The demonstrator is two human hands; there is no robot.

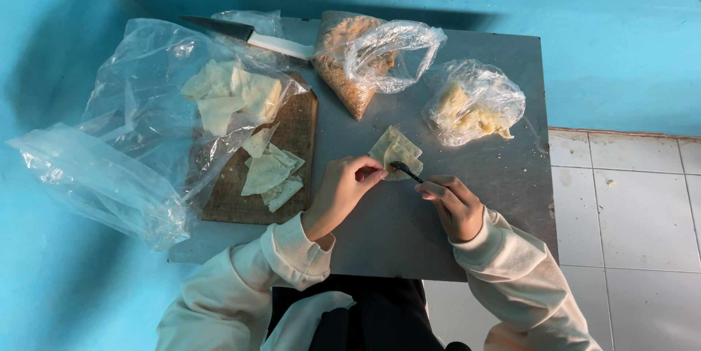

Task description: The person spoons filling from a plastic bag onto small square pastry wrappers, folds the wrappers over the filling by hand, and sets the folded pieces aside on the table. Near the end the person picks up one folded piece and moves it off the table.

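Bare grey table [438,234] all around the grip, with open room toward the near edge. Beyond the grip, two clear bags of food [380,55] [475,103]; off to its left, wooden board [292,132] with more pale sheets. Blue walls, white floor tiles. Left hand [339,194] pinching down a thin, pale yellow wrapper [396,150], lying flat. Right hand [454,205] closed on a small dark spoon [406,170], tip touching the wrapper.

left hand [342,192]: fingers curled, pressing down | right hand [454,205]: fingers pinched closed, wrist bent inward
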